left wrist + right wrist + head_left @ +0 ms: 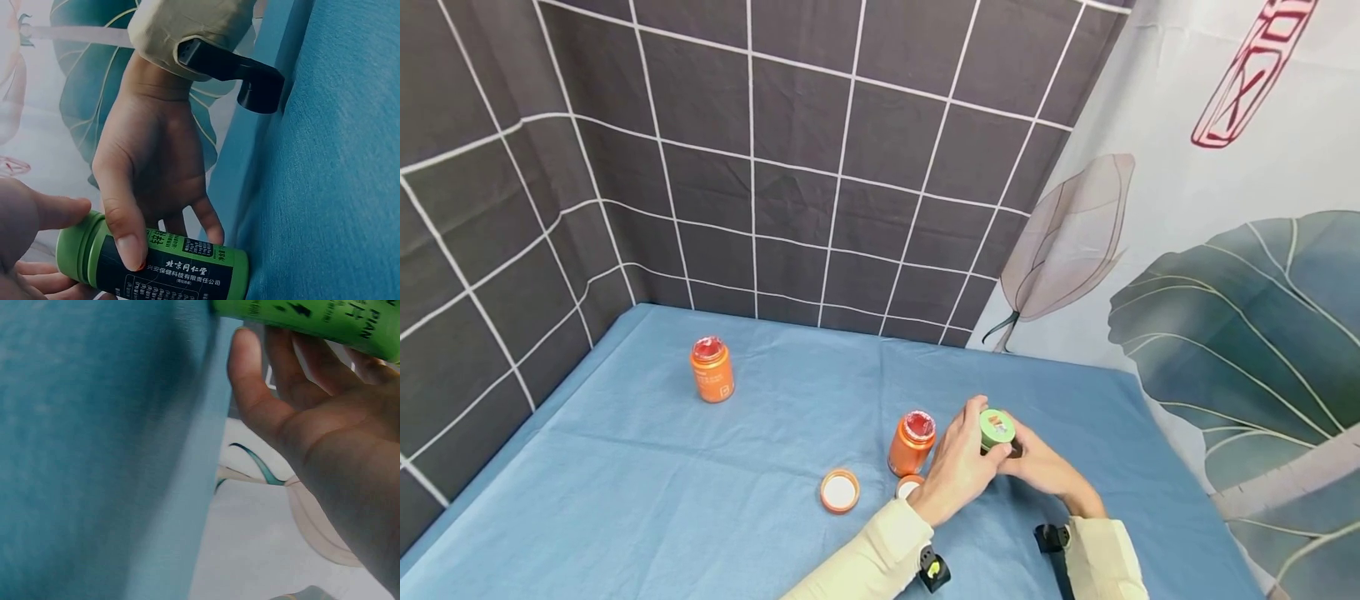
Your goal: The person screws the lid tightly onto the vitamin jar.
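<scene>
A green pill bottle with a dark label stands between both hands over the blue cloth. My left hand grips its green lid, thumb and fingers around the rim. Lower down, my right hand holds the bottle's body, its thumb across the label in the left wrist view. In the right wrist view the fingers of that hand lie against the bottle's green side. An orange jar without a lid, red at its mouth, stands just left of my left hand. An orange-rimmed lid lies by that wrist, partly hidden.
Another open orange jar stands at the far left of the blue-covered table. A second orange-rimmed lid lies white side up near the middle. Dark grid cloth and a leaf-printed curtain hang behind.
</scene>
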`<state>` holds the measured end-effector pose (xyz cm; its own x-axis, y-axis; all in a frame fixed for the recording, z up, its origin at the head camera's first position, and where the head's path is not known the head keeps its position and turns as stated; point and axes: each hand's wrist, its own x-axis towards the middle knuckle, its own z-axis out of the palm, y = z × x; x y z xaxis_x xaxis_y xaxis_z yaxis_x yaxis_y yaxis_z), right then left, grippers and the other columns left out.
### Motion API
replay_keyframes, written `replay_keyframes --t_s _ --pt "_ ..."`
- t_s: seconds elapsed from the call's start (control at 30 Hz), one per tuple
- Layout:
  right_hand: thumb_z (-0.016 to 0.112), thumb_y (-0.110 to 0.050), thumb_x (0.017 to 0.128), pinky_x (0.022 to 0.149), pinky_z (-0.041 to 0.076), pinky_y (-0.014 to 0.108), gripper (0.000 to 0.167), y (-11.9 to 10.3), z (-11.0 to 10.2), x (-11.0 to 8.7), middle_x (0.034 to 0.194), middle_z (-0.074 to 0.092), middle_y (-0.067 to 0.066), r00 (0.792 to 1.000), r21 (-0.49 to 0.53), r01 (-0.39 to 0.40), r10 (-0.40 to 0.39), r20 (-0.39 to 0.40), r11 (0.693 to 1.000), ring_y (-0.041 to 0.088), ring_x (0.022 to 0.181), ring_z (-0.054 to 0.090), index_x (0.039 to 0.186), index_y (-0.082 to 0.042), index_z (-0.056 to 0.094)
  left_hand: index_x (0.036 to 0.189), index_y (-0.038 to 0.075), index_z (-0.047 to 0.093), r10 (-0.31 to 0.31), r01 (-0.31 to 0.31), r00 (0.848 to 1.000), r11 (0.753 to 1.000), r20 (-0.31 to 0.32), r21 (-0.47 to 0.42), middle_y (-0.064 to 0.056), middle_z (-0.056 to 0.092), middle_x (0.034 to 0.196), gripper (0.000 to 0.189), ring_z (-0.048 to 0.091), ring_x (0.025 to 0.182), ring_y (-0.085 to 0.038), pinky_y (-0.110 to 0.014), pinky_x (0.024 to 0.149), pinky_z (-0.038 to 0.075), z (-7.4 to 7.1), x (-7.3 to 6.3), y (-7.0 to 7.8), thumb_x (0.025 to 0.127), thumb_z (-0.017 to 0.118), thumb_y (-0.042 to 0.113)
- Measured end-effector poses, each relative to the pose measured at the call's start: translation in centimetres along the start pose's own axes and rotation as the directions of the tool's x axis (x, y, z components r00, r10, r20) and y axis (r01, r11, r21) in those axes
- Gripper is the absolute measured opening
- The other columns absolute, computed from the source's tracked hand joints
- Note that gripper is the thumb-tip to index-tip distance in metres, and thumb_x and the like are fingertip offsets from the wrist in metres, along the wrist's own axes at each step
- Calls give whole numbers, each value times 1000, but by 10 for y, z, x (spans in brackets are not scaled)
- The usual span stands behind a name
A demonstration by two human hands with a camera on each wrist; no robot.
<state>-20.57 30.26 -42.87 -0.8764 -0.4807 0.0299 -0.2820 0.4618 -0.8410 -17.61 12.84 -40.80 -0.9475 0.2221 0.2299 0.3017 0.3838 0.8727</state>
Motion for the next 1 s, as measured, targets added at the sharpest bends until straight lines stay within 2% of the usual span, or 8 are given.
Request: replay_keyframes --t_s 0.13,0.3,0.4,0.53,0.63,0.73,0.83,1.0 --pt "67 -16 83 77 46 28 63 3 0 1 121 50 12 1000 -41 -15 16 22 999 11 96 52 136 -6 35 135 22 35 8 -8 1000 1000 9 22 4 49 131 56 53 103 -10 -27 85 44 -1 0 0 86 63 27" --pt "63 -12 86 73 48 29 51 7 1 1 114 53 16 997 -37 31 -29 65 999 12 89 57 130 1 41 139 23 30 33 -35 998 998 47 47 3 45 135 59 52 107 -11 -30 86 45 -1 0 0 89 60 26" --pt "62 -9 86 73 48 29 48 7 1 0 113 53 15 997 -39 42 -40 63 998 12 89 57 128 0 42 140 25 29 23 -26 998 998 55 50 4 43 137 61 51 110 -11 -31 87 45 -1 0 0 88 60 26" --pt "65 -9 83 77 46 27 50 8 2 1 114 54 10 998 -58 34 -32 46 998 10 92 55 128 -4 44 135 22 35 12 -13 1000 999 10 44 3 46 127 61 48 106 -11 -28 85 43 0 -1 1 83 66 29" --pt "68 -9 81 78 46 28 50 8 3 2 112 57 9 998 -53 48 -46 40 997 11 92 55 126 -6 47 130 20 37 35 -33 998 998 -46 46 2 46 118 62 44 104 -12 -25 83 41 1 0 1 80 70 32" --pt "68 -10 82 77 46 27 51 7 2 3 112 56 11 998 -46 54 -52 44 997 11 92 55 127 -4 45 129 19 38 55 -52 995 997 -78 50 2 46 119 61 45 104 -11 -24 84 42 1 0 1 80 70 32" --pt "66 -12 83 77 46 27 52 5 2 3 115 55 12 998 -47 41 -38 49 998 10 93 55 129 -3 43 130 19 38 63 -59 995 997 -78 52 3 48 122 57 49 102 -11 -24 82 44 1 1 1 82 68 30" --pt "66 -12 83 75 47 27 50 2 4 2 111 55 11 999 -33 31 -29 44 999 9 90 55 127 -2 44 132 19 37 72 -69 997 996 -35 64 4 48 127 54 51 102 -10 -25 83 44 -2 0 1 85 65 25"
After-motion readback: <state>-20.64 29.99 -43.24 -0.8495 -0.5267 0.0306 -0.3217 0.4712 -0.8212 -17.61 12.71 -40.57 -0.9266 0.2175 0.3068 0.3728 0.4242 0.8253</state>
